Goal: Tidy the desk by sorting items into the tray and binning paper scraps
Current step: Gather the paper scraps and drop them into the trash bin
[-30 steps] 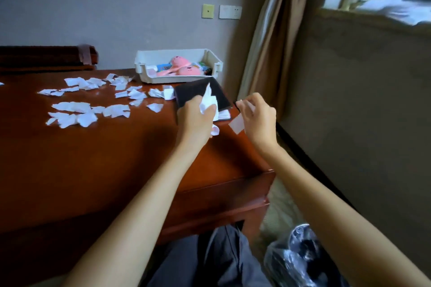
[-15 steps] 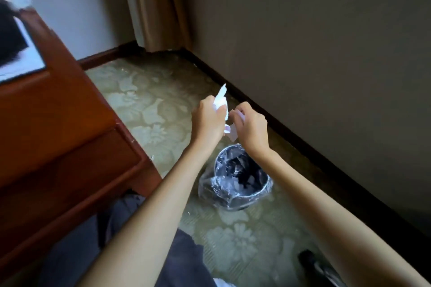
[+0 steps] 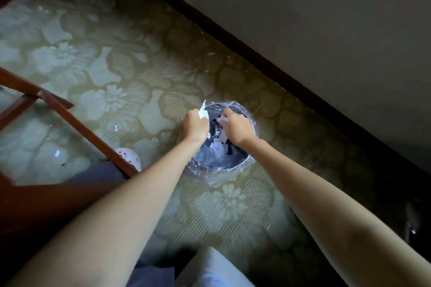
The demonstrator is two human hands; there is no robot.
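Seated and leaning forward, we look down past our grey trouser leg (image 3: 100,176) and two bare forearms that reach out over a patterned carpet (image 3: 130,70). A pale perforated slipper (image 3: 130,157) shows just beyond the knee, beside the reddish wooden edge of the counter (image 3: 70,119) that crosses the left of the view.

Both hands meet above a round wastebasket (image 3: 253,123) lined with a clear plastic bag (image 3: 217,179). Our left hand (image 3: 194,127) is a closed fist over the near-left rim, clenched round a bunch of paper scraps (image 3: 203,112) whose pointed white tip sticks up past the knuckles. Our right hand (image 3: 238,128) hangs over the middle of the opening, fingers curled down and pinching a white scrap (image 3: 223,119). Below the two hands, more torn pieces (image 3: 219,145) lie inside the dark basket.

Two stray bits of paper (image 3: 115,128) rest on the carpet to the left, well apart from the basket. Farther off, a dark skirting board (image 3: 256,58) runs diagonally along the foot of a plain grey wall (image 3: 326,18).
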